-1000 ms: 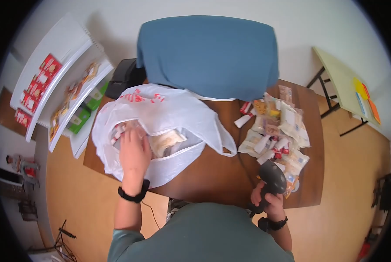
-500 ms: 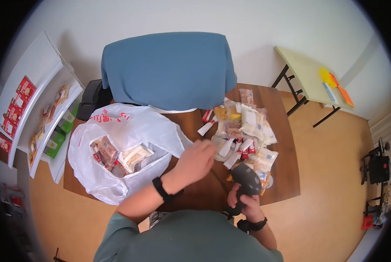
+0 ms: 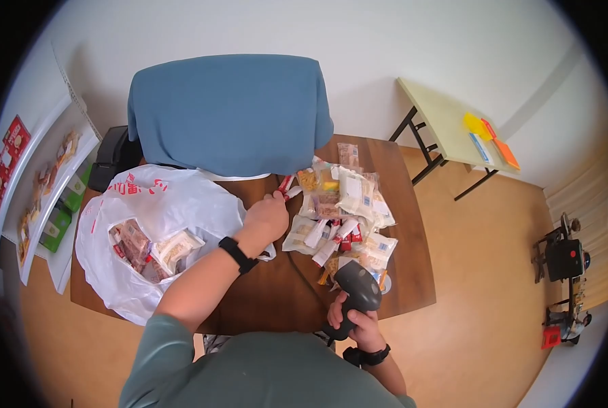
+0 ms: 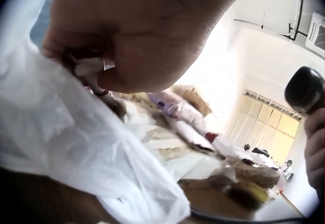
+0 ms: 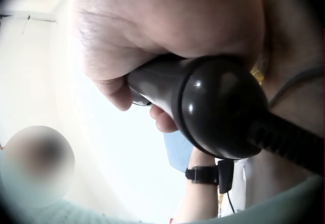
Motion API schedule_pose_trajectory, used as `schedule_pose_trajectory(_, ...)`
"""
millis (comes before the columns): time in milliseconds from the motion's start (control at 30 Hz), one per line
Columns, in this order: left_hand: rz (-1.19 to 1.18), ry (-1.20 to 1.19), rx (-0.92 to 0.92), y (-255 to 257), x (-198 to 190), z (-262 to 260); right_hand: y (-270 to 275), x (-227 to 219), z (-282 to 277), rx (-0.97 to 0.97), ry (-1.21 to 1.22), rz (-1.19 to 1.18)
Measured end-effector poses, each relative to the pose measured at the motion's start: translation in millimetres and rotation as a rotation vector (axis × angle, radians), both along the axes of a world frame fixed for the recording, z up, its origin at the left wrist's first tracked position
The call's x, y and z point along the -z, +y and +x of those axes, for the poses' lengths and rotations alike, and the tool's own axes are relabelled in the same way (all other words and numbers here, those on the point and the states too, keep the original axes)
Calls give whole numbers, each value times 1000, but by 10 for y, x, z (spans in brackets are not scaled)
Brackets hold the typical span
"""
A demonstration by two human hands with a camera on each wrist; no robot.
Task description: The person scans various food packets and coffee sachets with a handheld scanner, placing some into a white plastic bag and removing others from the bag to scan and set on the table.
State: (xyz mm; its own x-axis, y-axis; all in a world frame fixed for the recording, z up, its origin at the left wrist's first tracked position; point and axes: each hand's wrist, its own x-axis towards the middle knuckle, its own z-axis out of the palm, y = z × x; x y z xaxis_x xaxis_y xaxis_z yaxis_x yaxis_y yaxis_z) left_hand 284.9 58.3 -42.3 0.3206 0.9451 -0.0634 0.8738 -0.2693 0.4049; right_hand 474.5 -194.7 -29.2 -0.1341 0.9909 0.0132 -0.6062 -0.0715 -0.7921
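My left hand (image 3: 267, 219) reaches to the left edge of a heap of wrapped snack packs (image 3: 355, 190), its fingertips at a small red-and-white packet (image 3: 286, 183). In the left wrist view, the left hand (image 4: 137, 36) pinches a whitish piece (image 4: 89, 67) between thumb and fingers. A white plastic bag (image 3: 171, 204) with red print lies left of it, its opening showing several packs (image 3: 173, 250). My right hand (image 3: 361, 328) grips a black handheld scanner (image 3: 357, 284) by its handle, just in front of the heap; the right wrist view shows the handle's base (image 5: 218, 107) and cable.
A blue cloth (image 3: 229, 115) covers a large object at the table's back. Behind the bag is a black device (image 3: 113, 160). Shelves (image 3: 45, 177) with boxes and packs stand left; a light folding table (image 3: 446, 122) stands back right. A dark cable crosses the brown table (image 3: 406, 272).
My left hand has left the bag's opening and moved right to the small packet beside the heap. The right hand still grips the scanner. The head view has turned to the right.
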Motion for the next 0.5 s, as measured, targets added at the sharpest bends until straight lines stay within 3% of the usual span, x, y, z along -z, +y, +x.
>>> schedule_pose_trajectory(67, -14, -76, -7, -153, -364, -172, 2, 25, -73, 20, 30, -6)
schedule_pose_trajectory(133, 79, -45, 43, -215, -347, -414, 66, 26, -20, -39, -33, 0)
schedule_pose_trajectory(200, -502, -551, 23, -361, -653, -626, 129, 9, -49, -68, -19, -2)
schedule_pose_trajectory(233, -824, -799, -70, -468, -748, -718, 157, -13, -80, -92, -58, -22)
schedule_pose_trajectory(267, -825, -785, -81, -554, -744, -783, 181, -16, -103, -118, -98, -41)
schedule_pose_trajectory(333, -958, -1004, -121, -712, -727, -874, 242, 6, -131, -159, -104, -47)
schedule_pose_trajectory(500, -1076, -1140, -201, -1081, -650, -1061, 300, -215, -217, -163, -176, -74)
